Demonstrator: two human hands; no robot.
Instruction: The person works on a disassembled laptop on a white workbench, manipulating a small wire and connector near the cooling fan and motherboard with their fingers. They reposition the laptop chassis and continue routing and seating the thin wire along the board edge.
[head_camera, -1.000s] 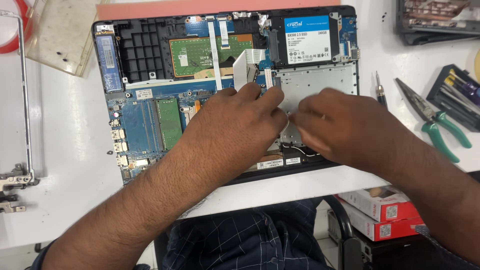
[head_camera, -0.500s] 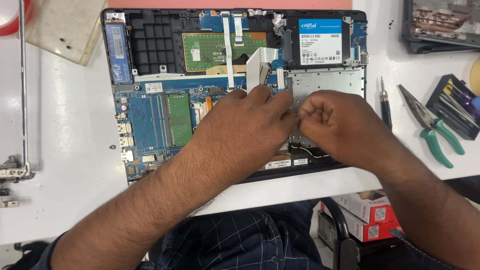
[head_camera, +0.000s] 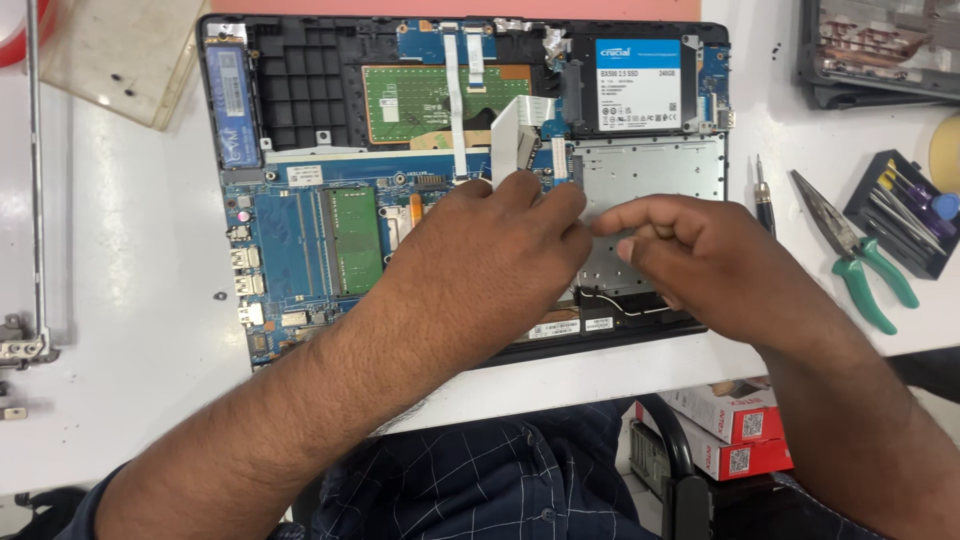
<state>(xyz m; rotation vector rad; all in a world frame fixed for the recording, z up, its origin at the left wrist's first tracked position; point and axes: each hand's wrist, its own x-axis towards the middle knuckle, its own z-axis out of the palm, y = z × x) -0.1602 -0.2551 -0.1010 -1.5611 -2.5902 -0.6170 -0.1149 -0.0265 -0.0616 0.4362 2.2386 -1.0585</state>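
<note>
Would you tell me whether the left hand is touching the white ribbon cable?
Touching. The head view shows the left hand with its fingertips against the lower end of the white ribbon cable, with no gap between them.

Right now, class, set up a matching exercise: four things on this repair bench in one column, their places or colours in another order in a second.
Things:
1 pliers
2 drive
3 memory module
4 left hand

Descriptions:
A green board, left part of the opened laptop
B green handles, right of laptop
C blue-and-white label, top right bay
D beside the white ribbon cable

Pairs: 1-B, 2-C, 3-A, 4-D
</note>
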